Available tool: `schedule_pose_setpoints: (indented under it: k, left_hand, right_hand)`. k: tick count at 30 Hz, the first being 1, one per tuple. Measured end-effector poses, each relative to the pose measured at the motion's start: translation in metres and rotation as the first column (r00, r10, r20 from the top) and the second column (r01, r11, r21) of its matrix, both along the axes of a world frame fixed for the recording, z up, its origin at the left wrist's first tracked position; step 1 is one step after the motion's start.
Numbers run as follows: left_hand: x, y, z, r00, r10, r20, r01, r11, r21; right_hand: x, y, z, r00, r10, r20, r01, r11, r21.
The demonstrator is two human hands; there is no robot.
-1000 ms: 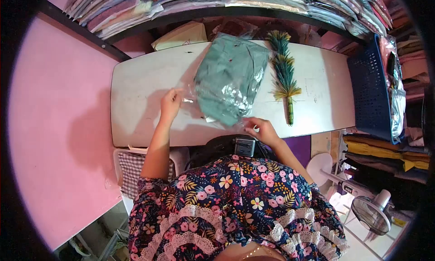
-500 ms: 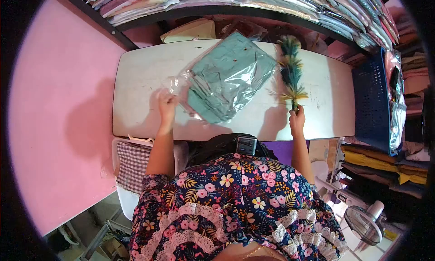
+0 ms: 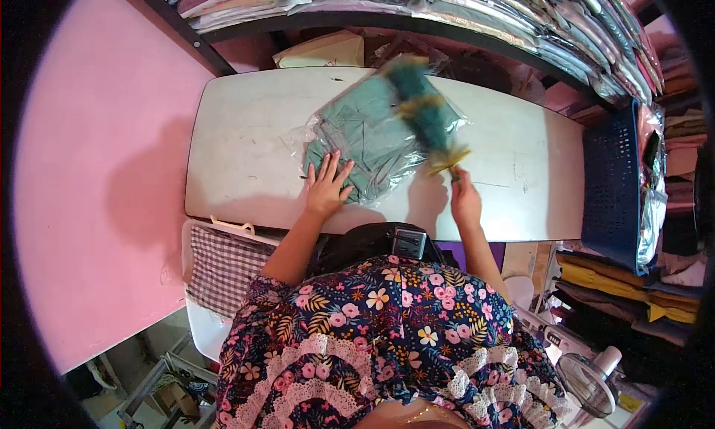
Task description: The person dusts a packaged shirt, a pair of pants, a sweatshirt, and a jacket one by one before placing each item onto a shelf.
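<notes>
A folded green garment in a clear plastic bag [image 3: 357,131] lies on the white table [image 3: 246,142]. My left hand [image 3: 327,189] rests on the lower left part of the bag with its fingers spread. My right hand [image 3: 465,199] is closed round the handle of a feather duster [image 3: 426,116]. Its dark green and yellow feathers, blurred by motion, lie over the right side of the bag. Whether they touch the plastic is hard to tell.
Shelves above hold bagged garments [image 3: 477,19]. At the table's right end stands a blue basket [image 3: 612,183] with bagged items. A checkered cloth [image 3: 223,269] hangs at the lower left. A fan [image 3: 588,384] stands at the lower right.
My left hand has moved right and down onto the bag, its fingers now spread. My right hand has carried the duster left, from beside the bag to over it.
</notes>
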State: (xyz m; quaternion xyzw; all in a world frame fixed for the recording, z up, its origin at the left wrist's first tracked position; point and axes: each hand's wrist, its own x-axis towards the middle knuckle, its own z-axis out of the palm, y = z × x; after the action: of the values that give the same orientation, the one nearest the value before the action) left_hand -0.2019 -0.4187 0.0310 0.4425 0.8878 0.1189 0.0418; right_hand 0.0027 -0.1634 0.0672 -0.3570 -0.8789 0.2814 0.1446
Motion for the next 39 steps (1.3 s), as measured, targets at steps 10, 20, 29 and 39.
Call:
schedule_pose_setpoints:
  k: [10,20,29,39]
  left_hand:
    - [0.000,-0.008,0.000,1.000,0.006,-0.006,-0.005,0.983,0.182]
    - [0.000,-0.031,-0.013,0.960,0.243,-0.142,-0.171,0.905,0.388]
    - [-0.013,-0.033,0.035,0.907,0.414,-0.077,-0.281,0.732,0.621]
    - [-0.008,0.037,0.031,0.972,0.224,-0.066,-0.213,0.967,0.143]
  right_hand:
    - [-0.004,-0.003,-0.004,0.964,0.261,0.043,-0.261,0.965,0.001]
    - [-0.028,-0.012,0.023,0.888,0.454,0.080,-0.431,0.879,-0.202]
    - [-0.035,-0.019,-0.002,0.772,0.631,-0.070,-0.620,0.725,-0.301]
    - [-0.025,0.024,0.012,0.984,-0.104,-0.146,0.029,0.897,-0.442]
